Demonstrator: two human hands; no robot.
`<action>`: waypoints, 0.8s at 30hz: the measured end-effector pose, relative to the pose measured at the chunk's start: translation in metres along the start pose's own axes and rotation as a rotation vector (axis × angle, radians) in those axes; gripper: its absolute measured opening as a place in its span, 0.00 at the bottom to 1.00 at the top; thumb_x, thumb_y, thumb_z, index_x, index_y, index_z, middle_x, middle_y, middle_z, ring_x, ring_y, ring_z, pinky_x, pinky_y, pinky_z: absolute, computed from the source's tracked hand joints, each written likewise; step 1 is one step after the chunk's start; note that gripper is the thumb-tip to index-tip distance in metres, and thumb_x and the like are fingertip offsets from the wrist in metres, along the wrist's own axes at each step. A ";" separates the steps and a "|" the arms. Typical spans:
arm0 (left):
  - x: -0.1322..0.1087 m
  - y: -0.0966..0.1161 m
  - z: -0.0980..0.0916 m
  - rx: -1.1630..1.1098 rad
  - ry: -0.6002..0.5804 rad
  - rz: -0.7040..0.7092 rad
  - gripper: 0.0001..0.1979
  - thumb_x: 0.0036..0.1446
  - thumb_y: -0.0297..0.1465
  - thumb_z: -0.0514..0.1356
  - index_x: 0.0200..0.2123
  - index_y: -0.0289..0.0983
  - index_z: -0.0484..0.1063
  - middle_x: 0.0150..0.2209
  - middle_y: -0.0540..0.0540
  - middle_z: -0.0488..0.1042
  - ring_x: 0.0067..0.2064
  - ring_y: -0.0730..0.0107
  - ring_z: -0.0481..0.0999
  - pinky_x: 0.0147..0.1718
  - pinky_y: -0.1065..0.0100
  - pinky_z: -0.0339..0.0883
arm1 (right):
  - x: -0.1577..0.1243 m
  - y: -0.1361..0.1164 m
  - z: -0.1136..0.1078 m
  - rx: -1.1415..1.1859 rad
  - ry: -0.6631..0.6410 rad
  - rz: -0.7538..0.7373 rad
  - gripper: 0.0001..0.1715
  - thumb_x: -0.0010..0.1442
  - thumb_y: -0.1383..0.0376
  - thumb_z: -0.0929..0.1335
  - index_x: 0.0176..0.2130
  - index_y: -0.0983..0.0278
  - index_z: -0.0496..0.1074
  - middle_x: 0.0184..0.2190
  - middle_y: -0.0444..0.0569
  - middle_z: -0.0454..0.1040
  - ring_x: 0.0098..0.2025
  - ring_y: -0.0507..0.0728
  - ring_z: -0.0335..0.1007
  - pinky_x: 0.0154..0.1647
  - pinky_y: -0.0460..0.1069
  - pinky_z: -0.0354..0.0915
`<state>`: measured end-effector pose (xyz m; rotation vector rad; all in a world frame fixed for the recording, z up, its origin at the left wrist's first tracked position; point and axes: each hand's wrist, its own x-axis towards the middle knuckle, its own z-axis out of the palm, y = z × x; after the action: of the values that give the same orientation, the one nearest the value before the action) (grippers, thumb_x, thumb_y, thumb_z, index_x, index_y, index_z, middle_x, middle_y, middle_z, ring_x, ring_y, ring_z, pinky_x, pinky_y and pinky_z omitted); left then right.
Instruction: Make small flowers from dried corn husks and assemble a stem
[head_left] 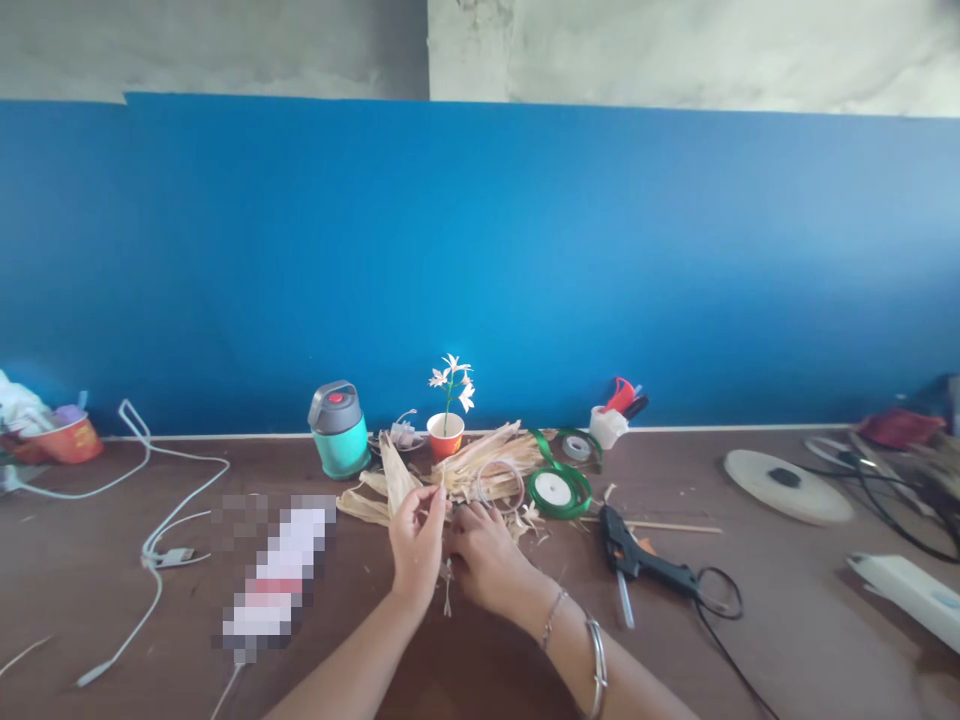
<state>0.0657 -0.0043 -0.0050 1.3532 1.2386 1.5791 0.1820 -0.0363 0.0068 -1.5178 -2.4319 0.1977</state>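
Currently we are pinching husk strip (395, 478) in left hand (415, 548) grip, mid-bench (750, 620), beside husk pile (491, 462); right hand (484, 562) resting curled, fingertips hiding grip, so we cannot tell its state.

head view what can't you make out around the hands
- Pixelated patch, head view: blurred over, contents unreadable.
- Right hand, head view: whatever its fingers hold, beside the left hand and its husk strip, is too small to tell.
- White box, head view: cut off by the right edge.
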 end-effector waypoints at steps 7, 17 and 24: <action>0.000 -0.001 0.000 -0.013 -0.026 -0.028 0.14 0.52 0.41 0.60 0.31 0.35 0.74 0.27 0.46 0.76 0.31 0.64 0.75 0.32 0.67 0.69 | 0.003 0.006 -0.012 0.095 0.108 0.053 0.05 0.49 0.70 0.66 0.27 0.63 0.73 0.34 0.49 0.72 0.42 0.58 0.63 0.41 0.52 0.54; -0.002 -0.008 0.004 -0.019 -0.066 -0.058 0.15 0.51 0.42 0.61 0.30 0.35 0.75 0.25 0.47 0.76 0.29 0.64 0.75 0.31 0.68 0.67 | 0.012 0.040 -0.043 1.699 0.591 0.433 0.10 0.45 0.63 0.73 0.26 0.65 0.70 0.23 0.42 0.69 0.25 0.49 0.64 0.25 0.44 0.62; -0.003 -0.007 0.003 -0.034 -0.068 -0.081 0.16 0.49 0.44 0.61 0.29 0.35 0.75 0.24 0.44 0.76 0.27 0.62 0.75 0.28 0.67 0.67 | 0.009 0.052 -0.049 2.278 0.519 0.253 0.05 0.53 0.69 0.70 0.31 0.62 0.68 0.26 0.40 0.68 0.26 0.47 0.65 0.26 0.43 0.66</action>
<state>0.0688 -0.0042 -0.0121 1.3081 1.2052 1.4793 0.2374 -0.0065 0.0417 -0.4025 -0.4111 1.5313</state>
